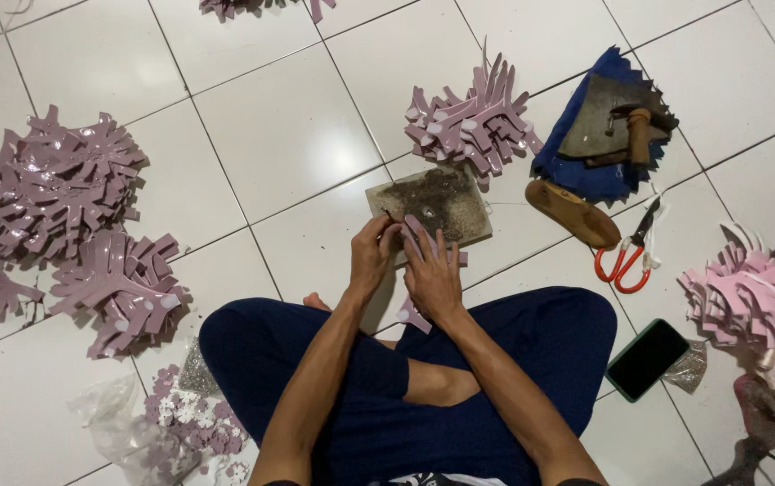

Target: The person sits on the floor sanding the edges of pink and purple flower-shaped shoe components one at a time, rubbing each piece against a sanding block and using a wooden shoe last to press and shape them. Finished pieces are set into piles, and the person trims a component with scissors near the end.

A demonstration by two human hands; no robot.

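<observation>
Gripping one mauve foam cut-out [421, 236] between them: left hand [372, 255], right hand [433, 274], just before the dark square pad [432, 202]. Beyond pad: cut-out pile [473, 121]. Right of pad: wooden block [573, 213], red-handled scissors [630, 252].

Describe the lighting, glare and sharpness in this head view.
Head view: even, soft overhead light with faint shadows; glare on the white floor tiles and on the glossy mauve cut-outs at the picture's left; both hands, left hand and right hand, look sharp; the pink pile at the right edge is slightly soft and stretched.
</observation>
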